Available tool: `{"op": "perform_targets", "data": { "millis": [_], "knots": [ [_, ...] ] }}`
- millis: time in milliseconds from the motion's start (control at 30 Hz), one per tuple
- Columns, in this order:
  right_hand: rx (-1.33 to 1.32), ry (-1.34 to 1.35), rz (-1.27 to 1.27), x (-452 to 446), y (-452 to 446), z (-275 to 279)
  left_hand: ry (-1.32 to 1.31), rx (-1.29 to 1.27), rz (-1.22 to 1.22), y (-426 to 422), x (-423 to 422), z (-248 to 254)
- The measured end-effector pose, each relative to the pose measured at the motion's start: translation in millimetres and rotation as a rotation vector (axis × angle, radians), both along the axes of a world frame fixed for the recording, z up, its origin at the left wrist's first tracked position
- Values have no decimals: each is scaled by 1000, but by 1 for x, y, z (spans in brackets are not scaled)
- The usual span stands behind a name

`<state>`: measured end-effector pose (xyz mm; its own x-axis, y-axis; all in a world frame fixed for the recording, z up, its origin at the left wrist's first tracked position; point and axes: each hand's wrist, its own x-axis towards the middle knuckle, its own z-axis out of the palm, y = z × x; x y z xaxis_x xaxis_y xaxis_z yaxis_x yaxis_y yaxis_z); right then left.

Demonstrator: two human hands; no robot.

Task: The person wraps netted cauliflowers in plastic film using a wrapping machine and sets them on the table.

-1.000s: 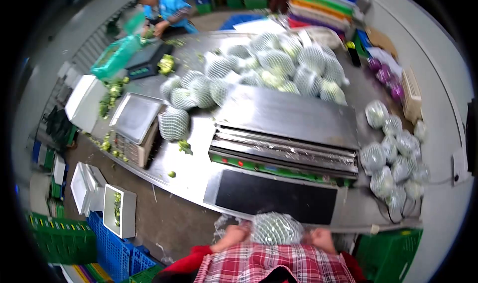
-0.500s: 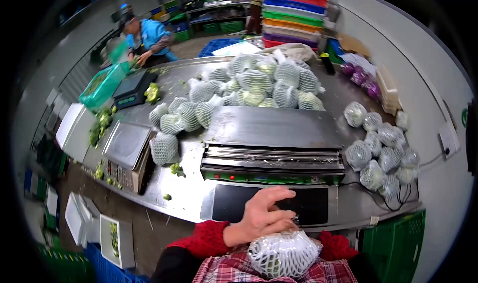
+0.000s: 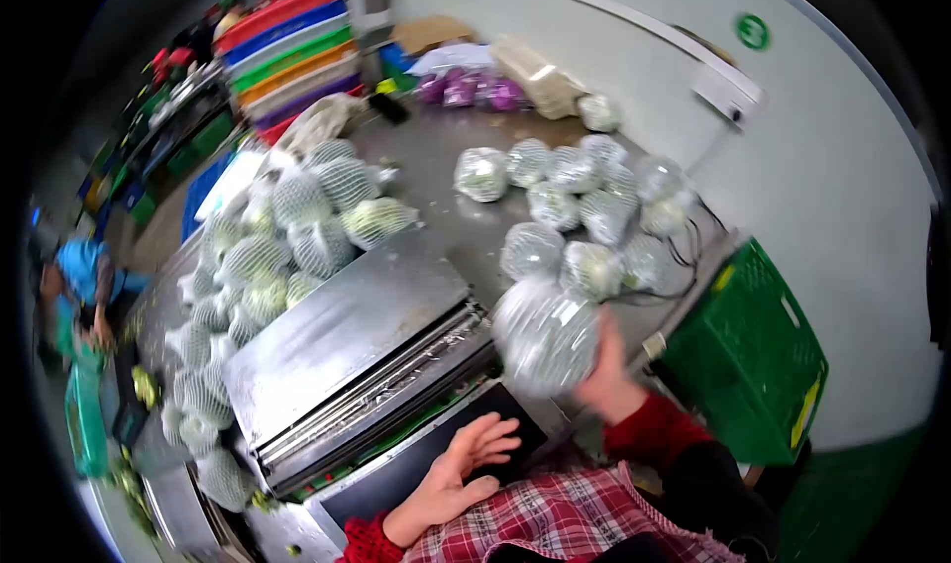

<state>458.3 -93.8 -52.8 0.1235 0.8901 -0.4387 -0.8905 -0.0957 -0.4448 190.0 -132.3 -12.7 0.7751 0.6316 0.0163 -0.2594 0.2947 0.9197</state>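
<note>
My right hand (image 3: 612,373) is closed on a film-wrapped vegetable head (image 3: 547,335) in a white foam net, gripping it from its right side. The head is held up near several similar wrapped heads (image 3: 592,268) on the steel table; motion blurs it, and its exact kind is hidden by net and film. My left hand (image 3: 464,469) holds nothing, its fingers apart, over the black pad (image 3: 396,484) at the front of the film wrapping machine (image 3: 342,340). Left of that machine lies a pile of netted, pale green heads (image 3: 287,226).
A green crate (image 3: 743,355) stands right of the table, and black cables (image 3: 684,256) run near its corner. Stacked coloured trays (image 3: 289,58) and bagged purple vegetables (image 3: 471,90) are at the back. A person in blue (image 3: 87,271) works at far left beside a teal crate (image 3: 87,419).
The view has turned to the right. My right hand has carried the wrapped head from my lap up toward the wrapped group. My left hand has come off it and is open.
</note>
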Motion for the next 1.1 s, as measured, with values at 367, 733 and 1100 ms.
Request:
{"op": "perform_targets", "data": {
  "millis": [367,733,1100],
  "knots": [
    [-291,-2318,75,171,163,16,421,114,447,32,-62,-11],
    [225,-1974,595,-293,507,8,589,497,773,95,-86,20],
    [909,-1926,94,-273,451,-34,951,590,1252,267,-162,-29]
  ]
}}
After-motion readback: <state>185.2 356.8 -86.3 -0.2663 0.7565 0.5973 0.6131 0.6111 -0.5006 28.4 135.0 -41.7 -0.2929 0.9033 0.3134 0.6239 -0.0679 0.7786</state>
